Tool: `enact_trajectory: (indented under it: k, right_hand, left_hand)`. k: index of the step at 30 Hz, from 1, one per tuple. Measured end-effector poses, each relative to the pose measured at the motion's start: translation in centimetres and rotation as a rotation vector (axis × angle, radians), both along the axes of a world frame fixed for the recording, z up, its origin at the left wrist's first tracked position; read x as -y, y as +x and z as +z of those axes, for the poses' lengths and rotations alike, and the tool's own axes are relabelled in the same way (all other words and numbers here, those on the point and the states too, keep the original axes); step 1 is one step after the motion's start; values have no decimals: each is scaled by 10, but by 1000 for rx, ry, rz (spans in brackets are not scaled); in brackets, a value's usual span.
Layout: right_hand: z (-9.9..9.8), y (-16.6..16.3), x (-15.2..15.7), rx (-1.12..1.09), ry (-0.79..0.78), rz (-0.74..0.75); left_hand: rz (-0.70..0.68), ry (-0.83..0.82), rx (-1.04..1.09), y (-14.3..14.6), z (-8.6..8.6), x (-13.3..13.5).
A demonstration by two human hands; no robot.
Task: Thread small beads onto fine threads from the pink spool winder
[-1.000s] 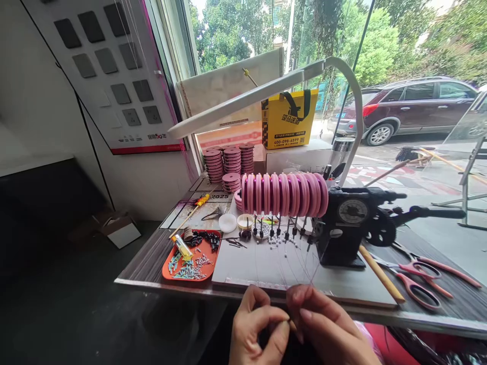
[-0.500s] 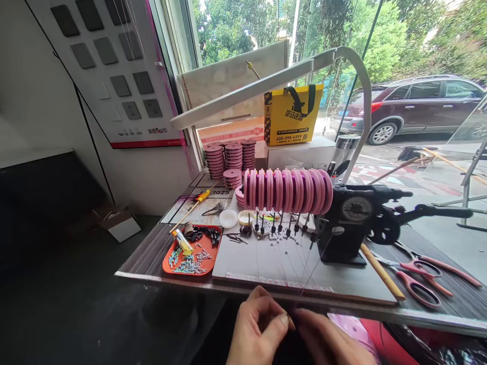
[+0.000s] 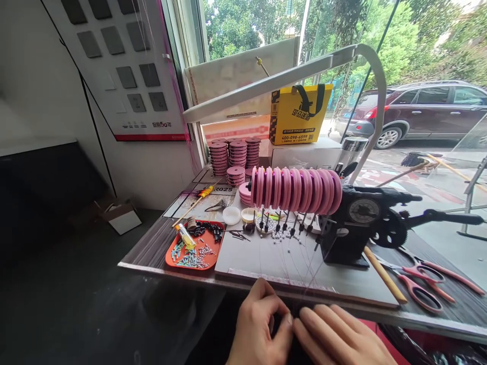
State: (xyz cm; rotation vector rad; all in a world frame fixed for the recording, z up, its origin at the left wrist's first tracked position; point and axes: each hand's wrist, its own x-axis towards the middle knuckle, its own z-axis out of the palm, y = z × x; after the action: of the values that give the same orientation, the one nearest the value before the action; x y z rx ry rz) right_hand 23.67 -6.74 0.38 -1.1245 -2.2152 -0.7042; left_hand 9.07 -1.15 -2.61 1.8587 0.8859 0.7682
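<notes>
From where the person's hands meet, just short of the near edge of the dark wood-grain counter (image 3: 146,248), I read the places as on a clock. The left hand (image 3: 262,324) has its thumb and forefinger tips pressed together. The right hand (image 3: 338,334) lies just beside it, fingers held close side by side; it is blurred, so I can't fairly tell whether it pinches anything, nor what tiny thing the left may have. At twelve o'clock, fine purplish threads (image 3: 284,268) cross the flat grey board (image 3: 243,256) towards the hands. Beyond them, slim black rods (image 3: 279,220) hang beneath a row of round pink spools (image 3: 297,190), with small white beads (image 3: 279,237) scattered below. At one o'clock stands the black metal cranked machine (image 3: 344,243); nearer two, pink-handled metal scissors (image 3: 403,276). At ten, a shallow orange-red tray (image 3: 213,253) holds black, silvery and blue-green pieces. At eleven, farther back, more pink spools (image 3: 238,154) are stacked.
</notes>
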Motion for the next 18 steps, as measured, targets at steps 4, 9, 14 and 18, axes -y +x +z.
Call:
enact_trajectory:
  k: [4,9,14,18]
  right_hand:
    - [11,7,-23,-31,-275,131]
    - [12,10,-42,-33,-532,145]
    - [15,3,-44,-153,-731,7]
    - [24,0,-53,-257,-814,-96]
  left_hand:
    - [-57,-216,114,-1,7,-5]
    - [-62,-504,261,-2,13,-9]
    - [160,193,132,2,4,0]
    - [168,815,16,1,-3,-1]
